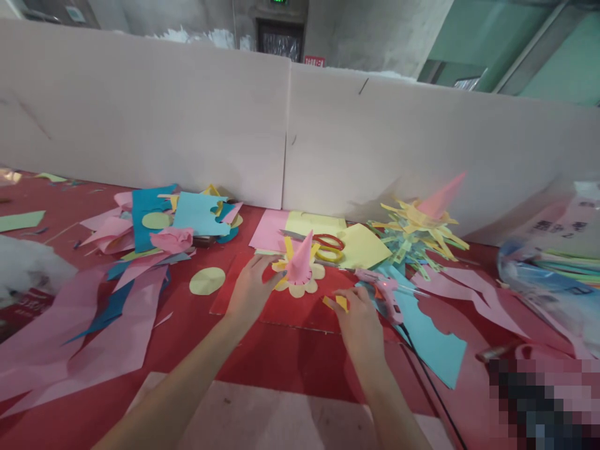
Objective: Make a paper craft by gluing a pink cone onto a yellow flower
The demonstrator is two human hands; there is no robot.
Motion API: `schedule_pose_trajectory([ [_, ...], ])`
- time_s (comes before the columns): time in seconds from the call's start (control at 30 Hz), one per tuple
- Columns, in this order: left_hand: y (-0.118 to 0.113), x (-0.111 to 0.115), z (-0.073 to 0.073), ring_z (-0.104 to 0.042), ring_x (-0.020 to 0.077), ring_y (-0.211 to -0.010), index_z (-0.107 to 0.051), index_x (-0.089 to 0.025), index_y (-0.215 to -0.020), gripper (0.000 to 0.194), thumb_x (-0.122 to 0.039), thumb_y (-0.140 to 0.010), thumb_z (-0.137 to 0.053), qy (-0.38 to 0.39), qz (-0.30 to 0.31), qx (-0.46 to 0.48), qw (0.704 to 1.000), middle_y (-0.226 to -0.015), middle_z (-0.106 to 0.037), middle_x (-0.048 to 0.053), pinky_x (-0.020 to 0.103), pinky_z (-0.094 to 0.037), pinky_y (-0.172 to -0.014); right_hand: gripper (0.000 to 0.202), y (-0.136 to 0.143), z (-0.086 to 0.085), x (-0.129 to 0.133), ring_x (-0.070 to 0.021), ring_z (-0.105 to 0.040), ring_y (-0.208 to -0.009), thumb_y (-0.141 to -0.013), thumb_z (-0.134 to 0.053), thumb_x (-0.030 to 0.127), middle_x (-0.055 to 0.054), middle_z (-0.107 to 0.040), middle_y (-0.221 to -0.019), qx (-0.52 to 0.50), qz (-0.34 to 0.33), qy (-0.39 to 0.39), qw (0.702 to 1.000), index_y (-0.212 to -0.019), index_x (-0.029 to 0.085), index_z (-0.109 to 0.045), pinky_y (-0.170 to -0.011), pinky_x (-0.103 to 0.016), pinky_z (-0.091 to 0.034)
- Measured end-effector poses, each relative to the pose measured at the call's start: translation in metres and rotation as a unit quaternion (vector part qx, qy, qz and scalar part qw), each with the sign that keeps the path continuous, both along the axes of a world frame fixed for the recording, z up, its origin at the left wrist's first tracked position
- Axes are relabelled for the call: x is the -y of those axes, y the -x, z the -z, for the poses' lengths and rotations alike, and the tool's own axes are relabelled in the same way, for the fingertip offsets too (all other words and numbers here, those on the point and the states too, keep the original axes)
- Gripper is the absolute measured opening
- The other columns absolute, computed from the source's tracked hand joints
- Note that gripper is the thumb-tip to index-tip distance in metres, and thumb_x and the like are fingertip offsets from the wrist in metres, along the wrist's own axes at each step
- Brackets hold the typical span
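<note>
A pale yellow paper flower [297, 290] with rounded petals lies on a red board [276, 312]. A pink paper cone [300, 261] stands at its middle, with yellow paper strips around the base. At the flower's left edge is my left hand [250, 287], thumb and fingers apart, the thumb by a yellow strip; whether it touches is hard to tell. My right hand [363, 319], to the lower right of the flower, pinches a small folded yellow paper strip [341, 303]. Just right of that hand lies a pink glue gun [385, 292] with a black cord.
Scissors [329, 253] with red and yellow handles rest behind the flower. A finished-looking pink cone with yellow fringe [434, 212] stands back right. A pale yellow disc [207, 281], pink and blue paper scraps [199, 212], and a blue sheet [429, 337] lie around. White panels [187, 125] border the back.
</note>
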State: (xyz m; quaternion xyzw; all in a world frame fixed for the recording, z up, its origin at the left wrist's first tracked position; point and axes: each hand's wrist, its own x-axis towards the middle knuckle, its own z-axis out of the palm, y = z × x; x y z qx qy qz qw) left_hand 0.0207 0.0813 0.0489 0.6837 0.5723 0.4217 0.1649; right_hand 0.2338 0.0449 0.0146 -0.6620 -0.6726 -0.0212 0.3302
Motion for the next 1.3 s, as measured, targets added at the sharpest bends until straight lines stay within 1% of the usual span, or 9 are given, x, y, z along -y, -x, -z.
schedule_pose_trajectory([
  [0.2, -0.006, 0.009, 0.019, -0.058, 0.0164, -0.094, -0.059, -0.023, -0.099, 0.021, -0.030, -0.082, -0.049, 0.021, 0.011, 0.009, 1.000, -0.101, -0.060, 0.003, 0.028, -0.045, -0.084, 0.017, 0.000, 0.011, 0.002, -0.0209, -0.053, -0.080, -0.086, -0.042, 0.030, -0.008, -0.051, -0.088, 0.009, -0.028, 0.027, 0.999, -0.082, 0.018, -0.053, -0.068, -0.033, -0.043],
  [0.37, -0.009, 0.012, 0.025, -0.057, 0.0169, -0.092, -0.060, -0.023, -0.097, 0.019, -0.025, -0.084, -0.046, 0.007, 0.023, -0.005, 1.000, -0.098, -0.060, 0.004, 0.030, -0.044, -0.084, 0.012, 0.001, 0.013, -0.001, -0.0207, -0.052, -0.078, -0.083, -0.044, 0.022, -0.008, -0.051, -0.085, 0.005, -0.031, 0.054, 0.998, -0.076, 0.018, -0.052, -0.070, -0.033, -0.042],
  [0.5, -0.009, 0.015, 0.025, -0.056, 0.0168, -0.091, -0.060, -0.023, -0.098, 0.020, -0.024, -0.084, -0.046, -0.005, 0.032, 0.001, 0.999, -0.097, -0.059, 0.003, 0.031, -0.043, -0.084, 0.015, 0.000, 0.007, -0.006, -0.0204, -0.054, -0.078, -0.081, -0.048, 0.029, -0.007, -0.054, -0.082, -0.045, -0.028, 0.067, 0.996, -0.073, 0.019, -0.054, -0.069, -0.032, -0.041],
  [0.63, -0.012, 0.019, 0.024, -0.056, 0.0157, -0.089, -0.059, -0.023, -0.099, 0.020, -0.024, -0.084, -0.047, 0.021, 0.056, 0.033, 0.998, -0.095, -0.059, 0.003, 0.029, -0.045, -0.081, 0.019, 0.002, -0.002, -0.010, -0.0173, -0.054, -0.069, -0.080, -0.050, 0.036, -0.004, -0.058, -0.077, -0.114, -0.022, 0.084, 0.990, -0.072, 0.020, -0.056, -0.065, -0.029, -0.041],
  [0.7, -0.015, 0.022, 0.023, -0.057, 0.0144, -0.088, -0.059, -0.023, -0.099, 0.019, -0.023, -0.084, -0.046, 0.033, 0.074, 0.054, 0.995, -0.094, -0.060, 0.002, 0.026, -0.045, -0.079, 0.021, 0.003, -0.004, -0.011, -0.0172, -0.054, -0.069, -0.081, -0.049, 0.038, -0.003, -0.059, -0.076, -0.125, -0.023, 0.083, 0.988, -0.072, 0.020, -0.056, -0.065, -0.029, -0.040],
  [0.87, -0.018, 0.026, 0.024, -0.058, 0.0149, -0.089, -0.059, -0.023, -0.097, 0.019, -0.026, -0.085, -0.045, 0.046, 0.089, 0.048, 0.994, -0.097, -0.060, 0.003, 0.027, -0.046, -0.080, 0.030, 0.003, 0.006, -0.011, -0.0198, -0.055, -0.082, -0.081, -0.048, 0.048, -0.006, -0.059, -0.084, -0.098, -0.048, 0.067, 0.992, -0.078, 0.020, -0.058, -0.071, -0.031, -0.040],
  [1.07, -0.019, 0.028, 0.026, -0.058, 0.0143, -0.087, -0.059, -0.023, -0.098, 0.018, -0.025, -0.084, -0.047, 0.040, 0.101, 0.033, 0.994, -0.094, -0.060, 0.003, 0.028, -0.046, -0.080, 0.035, 0.002, 0.014, -0.010, -0.0171, -0.053, -0.071, -0.075, -0.053, 0.054, -0.004, -0.055, -0.079, -0.133, -0.050, 0.113, 0.983, -0.070, 0.020, -0.056, -0.066, -0.029, -0.041],
  [1.2, -0.020, 0.030, 0.024, -0.057, 0.0146, -0.090, -0.060, -0.023, -0.098, 0.018, -0.024, -0.084, -0.048, 0.047, 0.113, 0.037, 0.992, -0.096, -0.061, 0.003, 0.028, -0.046, -0.082, 0.035, 0.005, 0.004, -0.008, -0.0162, -0.050, -0.067, -0.077, -0.052, 0.053, -0.003, -0.055, -0.076, -0.155, -0.063, 0.100, 0.981, -0.070, 0.020, -0.056, -0.066, -0.029, -0.040],
  [1.3, -0.023, 0.032, 0.023, -0.057, 0.0146, -0.092, -0.059, -0.023, -0.101, 0.021, -0.024, -0.081, -0.053, 0.058, 0.129, 0.048, 0.989, -0.099, -0.061, 0.003, 0.028, -0.045, -0.084, 0.031, 0.011, -0.006, -0.005, -0.0152, -0.048, -0.066, -0.079, -0.052, 0.050, -0.003, -0.056, -0.079, -0.163, -0.105, 0.080, 0.978, -0.073, 0.020, -0.057, -0.065, -0.029, -0.040],
])
